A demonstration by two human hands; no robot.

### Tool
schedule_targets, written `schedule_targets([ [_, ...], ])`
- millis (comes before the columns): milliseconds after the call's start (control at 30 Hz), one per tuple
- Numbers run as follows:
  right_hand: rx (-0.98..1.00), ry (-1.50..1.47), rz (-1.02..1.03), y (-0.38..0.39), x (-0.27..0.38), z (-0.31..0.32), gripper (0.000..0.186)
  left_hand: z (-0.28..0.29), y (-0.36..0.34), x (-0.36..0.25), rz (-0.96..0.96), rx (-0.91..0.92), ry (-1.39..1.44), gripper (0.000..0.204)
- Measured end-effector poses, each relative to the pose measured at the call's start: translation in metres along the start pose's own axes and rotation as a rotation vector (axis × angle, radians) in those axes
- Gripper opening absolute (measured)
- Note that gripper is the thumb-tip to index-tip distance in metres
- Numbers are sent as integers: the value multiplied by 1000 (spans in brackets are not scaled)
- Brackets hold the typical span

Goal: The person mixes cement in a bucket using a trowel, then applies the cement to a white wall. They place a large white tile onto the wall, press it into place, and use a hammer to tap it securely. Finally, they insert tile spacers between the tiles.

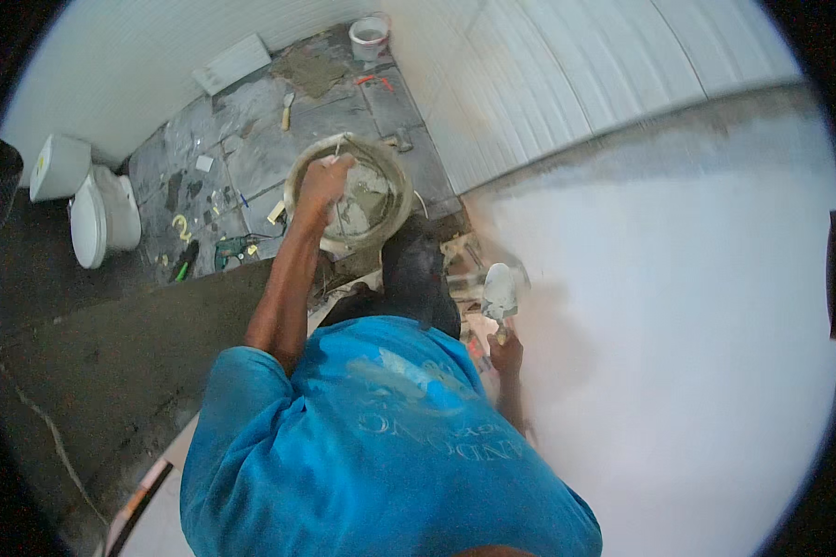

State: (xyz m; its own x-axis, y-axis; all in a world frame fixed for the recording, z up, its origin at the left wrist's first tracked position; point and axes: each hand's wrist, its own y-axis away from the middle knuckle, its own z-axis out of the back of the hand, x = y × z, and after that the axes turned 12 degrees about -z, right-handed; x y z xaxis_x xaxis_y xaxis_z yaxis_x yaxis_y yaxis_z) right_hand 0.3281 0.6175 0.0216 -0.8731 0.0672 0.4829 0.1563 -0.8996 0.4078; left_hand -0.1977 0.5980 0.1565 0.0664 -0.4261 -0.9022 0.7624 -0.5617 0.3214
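Observation:
My left hand point(325, 181) is closed over the upper left of a round pale bucket point(398, 223), apparently round its thin wire handle. Inside the bucket sits wet grey mortar point(367, 197), with lighter smears up the wall. Lower down and to the right, my right hand point(504, 355) grips the short handle of a trowel point(500, 290). Whitish-grey mortar coats the trowel's blade, which points up the picture beside the white wall. My fingers on the trowel are partly hidden by its handle.
A white toilet point(107, 218) stands at the left on the tiled floor. A green power drill point(235, 249), a scraper point(288, 111) and a small white bucket point(370, 37) lie about further off. A ribbed white wall point(529, 74) rises on the right.

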Motion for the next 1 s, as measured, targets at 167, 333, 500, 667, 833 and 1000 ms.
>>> schedule_targets([
  [167,74,257,67,-98,77,-9,41,24,-79,5,-24,-175,28,44],
  [333,182,293,145,-225,184,-33,49,55,-188,-7,50,-228,-76,44],
  [500,106,559,229,-302,281,-40,44,84,-246,-29,100,-399,-1,38],
  [667,53,360,278,-340,385,-35,48,136,-329,-71,127,-427,81,24],
  [833,221,388,7,-349,446,-53,45,165,-413,-65,93,-268,146,37],
  [1000,64,343,-78,-332,458,-125,48,157,-521,-61,123,-33,-87,45],
])
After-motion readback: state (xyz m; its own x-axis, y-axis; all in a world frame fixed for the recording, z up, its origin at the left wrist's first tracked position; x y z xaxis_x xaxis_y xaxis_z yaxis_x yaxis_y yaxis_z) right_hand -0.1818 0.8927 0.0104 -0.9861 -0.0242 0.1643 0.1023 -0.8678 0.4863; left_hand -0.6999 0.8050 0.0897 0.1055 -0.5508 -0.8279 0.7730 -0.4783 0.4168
